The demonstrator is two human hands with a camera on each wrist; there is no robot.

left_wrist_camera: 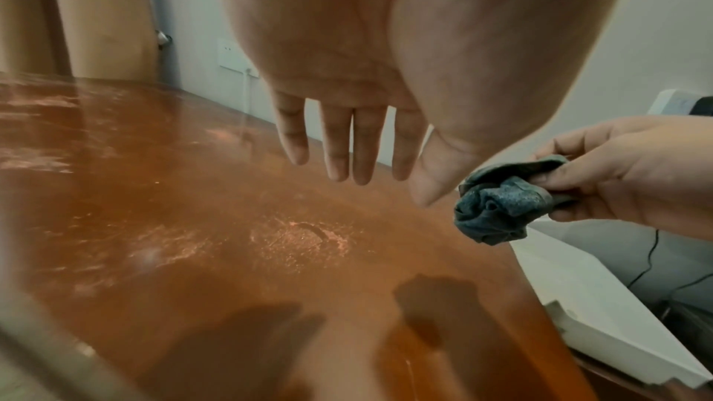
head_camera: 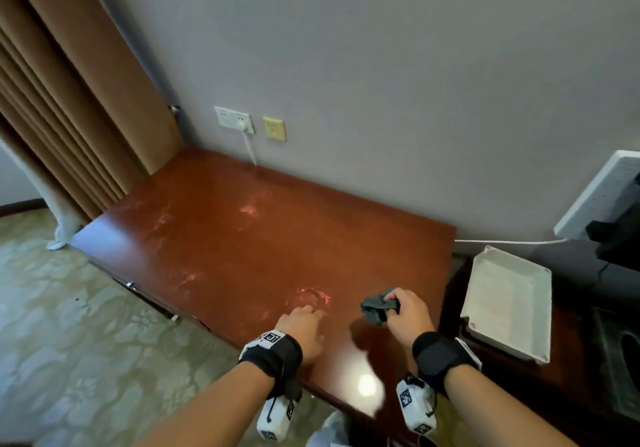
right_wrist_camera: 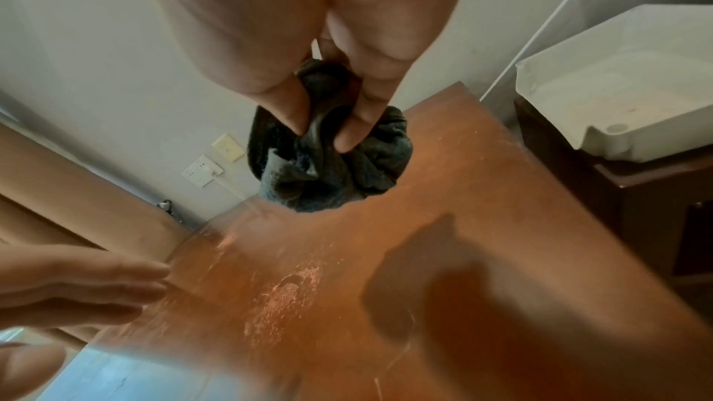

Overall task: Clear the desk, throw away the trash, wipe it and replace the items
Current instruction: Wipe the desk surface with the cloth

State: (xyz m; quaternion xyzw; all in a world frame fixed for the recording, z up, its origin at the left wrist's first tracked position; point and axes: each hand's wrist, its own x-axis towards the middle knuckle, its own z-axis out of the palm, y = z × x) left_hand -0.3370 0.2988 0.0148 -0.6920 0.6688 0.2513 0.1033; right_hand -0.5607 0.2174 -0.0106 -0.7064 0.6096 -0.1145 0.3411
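Over the near edge of the desk (head_camera: 242, 238), two hands were out. The right hand (head_camera: 410, 315) pinched one balled-up grey cloth (head_camera: 375, 308) around 5 o'clock, clear of the wood. The left hand (head_camera: 304, 329) hovered flat at 6, fingers straight, holding nothing. One white tray (head_camera: 505, 304) sat off the desk at 3 o'clock. Two wall plates (head_camera: 233, 120) were up at 12.

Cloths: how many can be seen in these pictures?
1. The grey cloth is bunched in the right hand, held above the desk near its right edge. Others may lie outside the views.
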